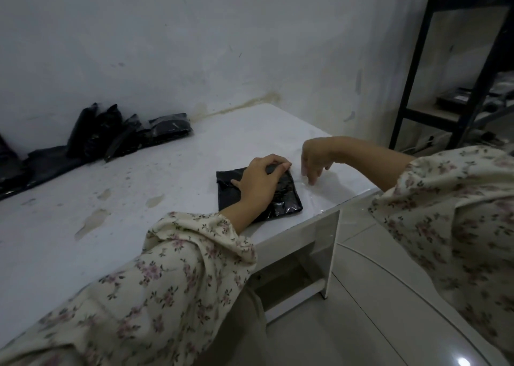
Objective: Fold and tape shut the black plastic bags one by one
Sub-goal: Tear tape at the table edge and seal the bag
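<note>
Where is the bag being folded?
Head view: the black bag lies near the right edge of the table, held by the left hand, the right hand just beside it.

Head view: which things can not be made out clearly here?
Folded black bag: its fold lies under the left hand.
Right hand: whether it holds clear tape, too transparent to tell.
Pile of black bags: cut by the left edge, dark, count unclear.

The folded black plastic bag (283, 199) is a glossy, wrinkled, flat rectangular packet. It lies beneath the left hand (258, 182), which grips the top fold, just left of the right hand (314, 160). The other black bags (125, 135) are heaped well beyond the left hand, some leaning upright.
</note>
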The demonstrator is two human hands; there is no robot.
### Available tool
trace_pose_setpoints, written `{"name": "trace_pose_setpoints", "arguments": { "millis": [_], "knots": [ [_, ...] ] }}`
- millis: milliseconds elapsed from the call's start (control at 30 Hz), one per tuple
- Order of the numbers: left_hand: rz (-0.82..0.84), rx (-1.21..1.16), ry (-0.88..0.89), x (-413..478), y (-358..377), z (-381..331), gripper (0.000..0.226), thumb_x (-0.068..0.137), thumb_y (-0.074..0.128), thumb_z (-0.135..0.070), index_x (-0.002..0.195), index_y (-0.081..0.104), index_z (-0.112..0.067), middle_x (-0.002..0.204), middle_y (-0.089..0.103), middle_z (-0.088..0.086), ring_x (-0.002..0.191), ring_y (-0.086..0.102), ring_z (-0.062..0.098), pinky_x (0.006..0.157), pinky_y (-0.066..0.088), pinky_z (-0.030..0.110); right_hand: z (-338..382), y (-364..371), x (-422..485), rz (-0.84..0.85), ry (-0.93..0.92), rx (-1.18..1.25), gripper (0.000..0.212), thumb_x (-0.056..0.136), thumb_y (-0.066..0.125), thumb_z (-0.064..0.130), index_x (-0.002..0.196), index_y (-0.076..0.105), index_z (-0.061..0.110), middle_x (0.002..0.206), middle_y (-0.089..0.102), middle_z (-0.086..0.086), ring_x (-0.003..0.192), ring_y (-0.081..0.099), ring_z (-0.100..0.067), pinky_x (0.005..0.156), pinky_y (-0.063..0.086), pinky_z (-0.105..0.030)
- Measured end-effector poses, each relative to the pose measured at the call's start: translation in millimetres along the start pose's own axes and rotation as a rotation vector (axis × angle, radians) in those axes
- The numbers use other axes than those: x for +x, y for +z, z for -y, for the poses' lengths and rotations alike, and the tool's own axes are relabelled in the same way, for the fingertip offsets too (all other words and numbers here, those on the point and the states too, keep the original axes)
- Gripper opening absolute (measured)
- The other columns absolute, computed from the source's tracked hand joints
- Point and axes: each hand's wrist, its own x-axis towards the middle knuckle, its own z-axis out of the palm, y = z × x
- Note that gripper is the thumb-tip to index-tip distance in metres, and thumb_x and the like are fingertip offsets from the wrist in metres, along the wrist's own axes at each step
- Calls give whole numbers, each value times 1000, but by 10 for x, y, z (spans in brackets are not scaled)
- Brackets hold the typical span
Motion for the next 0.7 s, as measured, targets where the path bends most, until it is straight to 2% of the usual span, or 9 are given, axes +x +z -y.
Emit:
{"name": "trace_pose_setpoints", "arguments": {
  "millis": [67, 100, 167, 233, 300, 400, 500, 700],
  "knots": [
    [7, -27, 22, 8, 3, 29, 22, 89, 63, -41, 70, 59, -51, 95, 57, -17, 102, 54, 9, 108, 21, 64, 11, 29, 47, -36, 37, -53, 37, 78, 77, 14, 111, 68, -1, 98, 71, -14, 80, 62, -17, 65, 50, -22],
    [4, -34, 25, 14, 5, 44, 21, 89, 63, -42, 70, 59, -51, 96, 58, -17, 101, 53, 8, 108, 22, 64, 22, 39, 47, -55, 57, -101, 36, 79, 77, 18, 109, 68, -1, 91, 70, -10, 77, 61, -18, 60, 47, -22],
    [-5, -21, 2, 10, 8, 29, 14, 90, 62, -43, 76, 61, -47, 103, 60, -14, 99, 50, 5, 110, 15, 65, 41, 49, 28, -116, 90, -169, 32, 81, 75, 23, 103, 69, 2, 76, 63, -4, 70, 58, -18, 55, 43, -22],
    [-19, -18, -19, 6, 12, 15, 10, 91, 61, -43, 81, 62, -43, 105, 61, -14, 100, 50, 6, 110, 12, 64, 45, 40, 34, -118, 102, -148, 24, 84, 72, 19, 100, 68, 2, 74, 61, -3, 62, 56, -14, 48, 41, -18],
    [-19, -48, -35, 7, 10, 11, 14, 91, 60, -42, 78, 60, -43, 96, 62, -19, 102, 52, 7, 110, 13, 63, 48, 23, 62, -60, 111, -64, 23, 85, 69, 11, 104, 67, -2, 72, 61, -5, 58, 56, -10, 45, 42, -16],
    [-15, -102, -66, 27, 14, 46, 19, 90, 63, -43, 71, 59, -44, 82, 61, -26, 103, 58, 10, 110, 19, 61, 67, -1, 121, -2, 74, -3, 9, 84, 68, -1, 89, 63, -6, 69, 61, -10, 58, 60, -14, 50, 51, -18],
    [-25, -132, -71, 33, 13, 61, 19, 89, 63, -43, 71, 60, -44, 80, 62, -26, 101, 60, 11, 111, 21, 60, 81, -5, 158, 5, 36, 1, 11, 82, 67, -6, 77, 58, -5, 69, 62, -14, 59, 63, -18, 65, 56, -26],
    [-33, -165, -66, 23, 7, 53, 16, 90, 59, -43, 74, 59, -44, 84, 67, -22, 100, 63, 12, 110, 20, 60, 73, -89, 75, 66, -13, 62, 5, 82, 63, -11, 77, 63, -9, 51, 66, -6, 49, 66, -14, 62, 58, -25]
  ]
}}
